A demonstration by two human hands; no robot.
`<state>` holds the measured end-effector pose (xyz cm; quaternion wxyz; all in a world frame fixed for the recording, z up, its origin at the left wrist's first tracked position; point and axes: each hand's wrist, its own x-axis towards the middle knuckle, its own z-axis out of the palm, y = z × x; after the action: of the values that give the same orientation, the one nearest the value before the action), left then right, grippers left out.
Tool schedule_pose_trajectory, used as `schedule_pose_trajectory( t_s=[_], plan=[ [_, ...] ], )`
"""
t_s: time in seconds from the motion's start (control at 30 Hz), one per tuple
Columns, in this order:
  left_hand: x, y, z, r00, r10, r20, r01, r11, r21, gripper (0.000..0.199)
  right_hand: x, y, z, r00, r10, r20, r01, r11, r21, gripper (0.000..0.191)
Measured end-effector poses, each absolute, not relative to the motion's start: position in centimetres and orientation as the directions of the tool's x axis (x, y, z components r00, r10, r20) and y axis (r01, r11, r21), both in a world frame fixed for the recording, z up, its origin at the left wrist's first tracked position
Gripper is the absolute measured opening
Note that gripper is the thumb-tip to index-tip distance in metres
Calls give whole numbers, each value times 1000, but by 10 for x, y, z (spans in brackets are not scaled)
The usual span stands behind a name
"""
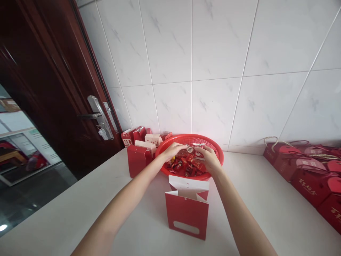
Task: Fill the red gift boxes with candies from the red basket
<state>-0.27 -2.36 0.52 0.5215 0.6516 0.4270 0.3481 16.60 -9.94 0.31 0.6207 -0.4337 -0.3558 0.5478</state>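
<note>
A red plastic basket (218,149) holds many small wrapped candies (186,165), mostly in red wrappers. Over its left side, my left hand (173,152) has its fingers together at the edge of a clear packet with a pale round print (189,149). On the right side, my right hand (210,160) pinches a small red-and-white wrapped candy (199,153) between thumb and fingers. In front of the basket, between my forearms, a red paper gift box (186,213) stands upright. Its top flaps are unfolded, and an oval window shows in its front.
Several red and pink gift boxes (138,160) stand left of the basket. More red boxes with rope handles (306,177) line the right side of the white table (255,199). A tiled wall (218,106) rises behind; a dark door (53,71) stands at the left.
</note>
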Motion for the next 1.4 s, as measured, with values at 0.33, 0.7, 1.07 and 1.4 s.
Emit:
schedule_pose_trajectory(
  t_s=[0.33,0.7,1.07,1.4],
  plan=[
    [-2,-25,-4,675,731,-105,413,-255,874,24,167,-94,0,286,956,-59,-470,86,-878,16],
    [-4,-19,-11,657,753,36,442,-423,791,42,166,-95,0,224,973,-51,-528,77,-846,19],
    [-5,-17,-4,554,823,127,56,-189,980,33,166,-96,1,217,973,-74,-546,59,-836,20],
    [-5,-21,-1,527,841,120,51,-172,984,46,164,-97,2,174,982,-78,-528,26,-849,21]
  ],
)
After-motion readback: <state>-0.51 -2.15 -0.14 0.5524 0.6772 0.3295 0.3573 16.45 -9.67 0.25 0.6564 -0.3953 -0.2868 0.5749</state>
